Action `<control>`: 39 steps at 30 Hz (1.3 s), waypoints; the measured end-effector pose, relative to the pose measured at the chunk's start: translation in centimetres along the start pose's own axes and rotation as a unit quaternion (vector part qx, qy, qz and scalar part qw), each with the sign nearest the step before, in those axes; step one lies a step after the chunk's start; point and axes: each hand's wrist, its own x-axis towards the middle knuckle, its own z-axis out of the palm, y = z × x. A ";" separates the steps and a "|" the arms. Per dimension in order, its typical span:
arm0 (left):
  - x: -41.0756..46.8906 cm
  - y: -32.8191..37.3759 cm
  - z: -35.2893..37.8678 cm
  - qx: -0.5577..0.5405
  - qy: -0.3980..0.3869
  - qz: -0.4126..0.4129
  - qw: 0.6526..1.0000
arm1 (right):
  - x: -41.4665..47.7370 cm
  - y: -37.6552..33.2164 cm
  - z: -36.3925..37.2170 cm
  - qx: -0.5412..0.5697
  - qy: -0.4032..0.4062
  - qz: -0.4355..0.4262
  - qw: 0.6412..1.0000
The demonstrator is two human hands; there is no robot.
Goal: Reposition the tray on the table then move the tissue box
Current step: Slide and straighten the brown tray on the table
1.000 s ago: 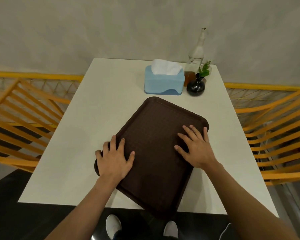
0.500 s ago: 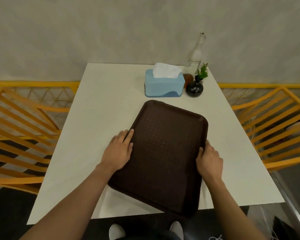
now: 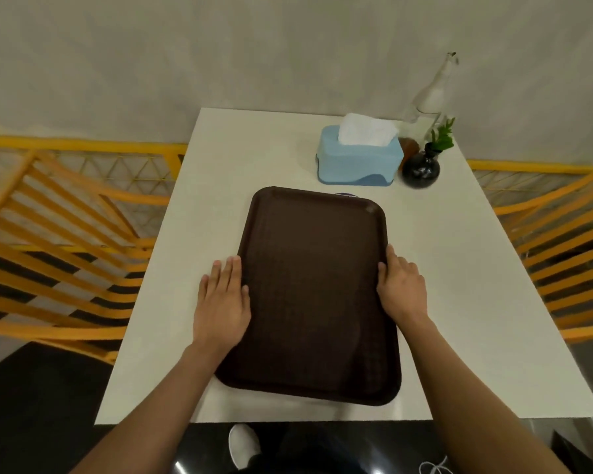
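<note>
Hands frame a dark brown rectangular plastic tray [image 3: 314, 295] with rounded corners and a low raised rim; it lies flat on the matte white rectangular table [image 3: 459, 285], roughly square to the near edge. The left hand [image 3: 223, 299] rests flat, fingers together, against the tray's left rim; the right hand [image 3: 402, 289] curls loosely over the right rim; neither lifts it. The tray step looks close to done, I judge. Next comes the pale blue rounded plastic tissue box [image 3: 358, 159], white tissue rising from its top; it sits just beyond the tray's far edge. Beside it stand a glossy black round vase [image 3: 420, 170] and a clear glass bottle [image 3: 428, 94], so reaching in calls for care.
</note>
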 end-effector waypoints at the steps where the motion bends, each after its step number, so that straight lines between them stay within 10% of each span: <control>1: -0.2 -0.3 -0.1 -0.001 0.005 -0.011 1.000 | 0.5 -0.5 0.1 -0.002 -0.001 -0.010 1.000; 19: -2.6 -5.1 -4.1 -0.025 0.090 -0.181 0.979 | 2.1 -6.9 1.9 0.132 -0.039 -0.118 0.983; 39: 2.8 -11.5 -4.5 -0.011 0.023 -0.086 0.996 | -1.2 -11.9 3.8 0.010 -0.105 -0.108 0.989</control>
